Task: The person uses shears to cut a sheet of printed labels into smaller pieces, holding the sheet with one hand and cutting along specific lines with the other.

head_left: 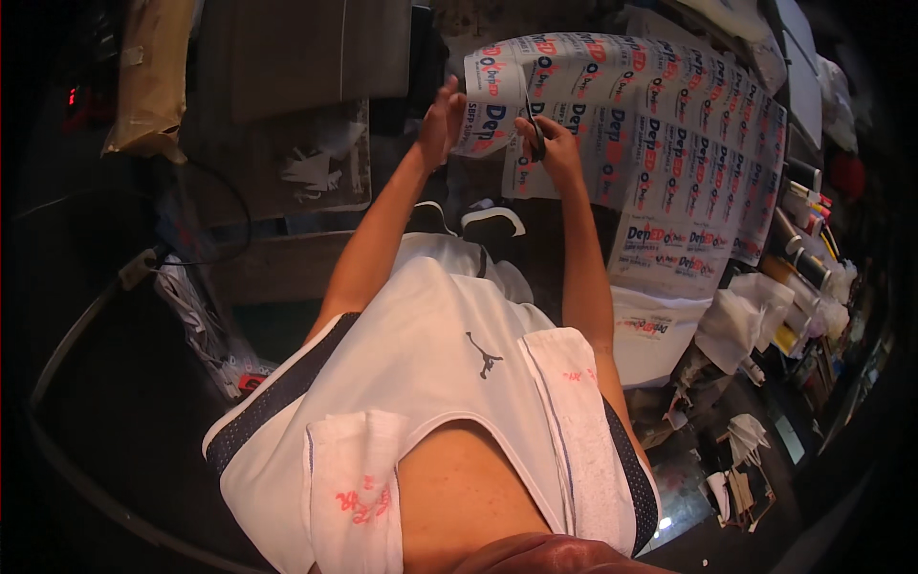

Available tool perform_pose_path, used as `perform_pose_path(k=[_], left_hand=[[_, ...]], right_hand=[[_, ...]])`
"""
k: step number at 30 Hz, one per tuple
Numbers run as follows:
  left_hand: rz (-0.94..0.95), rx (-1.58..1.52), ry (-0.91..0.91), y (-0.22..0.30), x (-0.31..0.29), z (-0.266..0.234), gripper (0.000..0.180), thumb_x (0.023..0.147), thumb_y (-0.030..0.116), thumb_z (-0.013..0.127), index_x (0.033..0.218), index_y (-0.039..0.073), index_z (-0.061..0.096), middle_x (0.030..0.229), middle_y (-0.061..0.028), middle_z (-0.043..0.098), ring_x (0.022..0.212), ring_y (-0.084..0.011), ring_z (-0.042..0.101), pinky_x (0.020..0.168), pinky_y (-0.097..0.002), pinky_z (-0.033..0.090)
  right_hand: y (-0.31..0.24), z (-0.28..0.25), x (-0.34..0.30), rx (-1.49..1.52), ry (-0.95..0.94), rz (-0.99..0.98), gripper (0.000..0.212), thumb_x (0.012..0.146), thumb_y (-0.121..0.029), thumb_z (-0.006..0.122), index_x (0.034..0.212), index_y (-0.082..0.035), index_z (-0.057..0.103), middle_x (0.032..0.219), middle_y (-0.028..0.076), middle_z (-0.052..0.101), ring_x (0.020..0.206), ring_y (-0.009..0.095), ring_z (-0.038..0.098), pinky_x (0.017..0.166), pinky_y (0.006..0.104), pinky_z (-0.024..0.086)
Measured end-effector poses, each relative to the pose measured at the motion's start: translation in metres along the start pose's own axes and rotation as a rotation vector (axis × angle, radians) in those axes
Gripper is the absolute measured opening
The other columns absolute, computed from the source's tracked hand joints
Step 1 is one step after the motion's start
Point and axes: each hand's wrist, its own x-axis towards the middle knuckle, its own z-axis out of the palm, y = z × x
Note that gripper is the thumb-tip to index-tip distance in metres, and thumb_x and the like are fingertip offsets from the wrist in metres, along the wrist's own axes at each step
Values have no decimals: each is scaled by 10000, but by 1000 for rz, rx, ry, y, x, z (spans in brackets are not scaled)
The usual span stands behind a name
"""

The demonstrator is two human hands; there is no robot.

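Note:
A long printed sheet (660, 124) of white material, covered in repeated blue and red lettering, spreads from in front of me out to the right. My left hand (443, 120) holds its left end, the thumb side and fingers at the sheet's edge. In my right hand (553, 148) is a pair of dark-handled scissors (537, 143), gripped by the handles. The blades point away from me and lie against the sheet, a little right of my left hand. Whether the blades are apart is too small to tell.
Rolls and tubes (808, 230) crowd the right side beside crumpled white plastic (746, 320). A brown cardboard piece (150, 81) stands at the far left. White scraps (311, 172) lie on a dark surface left of my left arm. A cable (244, 206) loops nearby.

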Motion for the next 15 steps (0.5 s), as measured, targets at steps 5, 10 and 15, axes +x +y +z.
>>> perform_pose_path(k=[5,10,15], left_hand=[[-99,57,150,21,46,9,575,1005,509,531,1256,-5,598,1096,-125,708,1085,-219,664,913,-344,549],[-79,289,139,4,62,-1,484,967,274,663,1333,-4,512,1152,-138,669,1064,-225,669,900,-340,567],[200,104,167,-14,55,20,493,906,106,710,1332,-19,497,1215,-127,626,1107,-219,650,941,-385,579]], right_hand=[[1,-3,4,35,2,0,368,871,-397,800,899,-45,698,622,-35,559,572,50,529,545,229,390],[-1,-18,7,44,-34,14,352,874,-382,800,905,-47,699,631,-32,570,573,54,534,554,229,397],[-4,-41,6,-7,-99,9,367,880,-393,788,902,-39,693,646,-24,584,584,61,561,562,230,418]])
